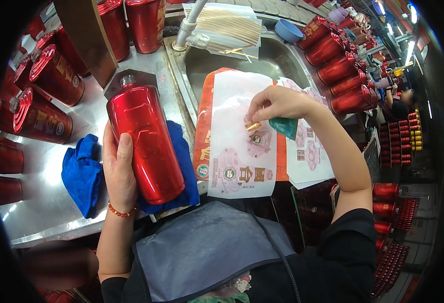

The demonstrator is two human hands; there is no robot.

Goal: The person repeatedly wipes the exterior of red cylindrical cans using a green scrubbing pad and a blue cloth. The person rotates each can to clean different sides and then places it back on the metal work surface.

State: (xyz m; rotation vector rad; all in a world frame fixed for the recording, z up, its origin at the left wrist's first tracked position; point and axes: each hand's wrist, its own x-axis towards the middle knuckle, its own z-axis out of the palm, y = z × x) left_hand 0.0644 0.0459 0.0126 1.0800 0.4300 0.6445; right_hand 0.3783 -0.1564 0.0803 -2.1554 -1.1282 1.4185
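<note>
My left hand [119,174] is wrapped round the side of a glossy red bottle [148,136], which has a threaded neck and raised shapes on its front. The bottle lies tilted over a blue cloth [184,171]. My right hand [282,103] is closed, with a green flat scraper [284,127] tucked under its palm. Its fingertips pinch at a small gold decal piece [253,125] over a white decal sheet [232,106] printed with pink, gold and green designs. Whether the gold piece is off the sheet, I cannot tell.
Behind the sheet is a metal sink [277,55] with a tap [187,33] and gold-striped sheets [232,25]. Several decorated red bottles [55,76] stand at left, more [340,65] at right. A crumpled blue cloth [83,174] and a blue bowl [288,31] lie nearby.
</note>
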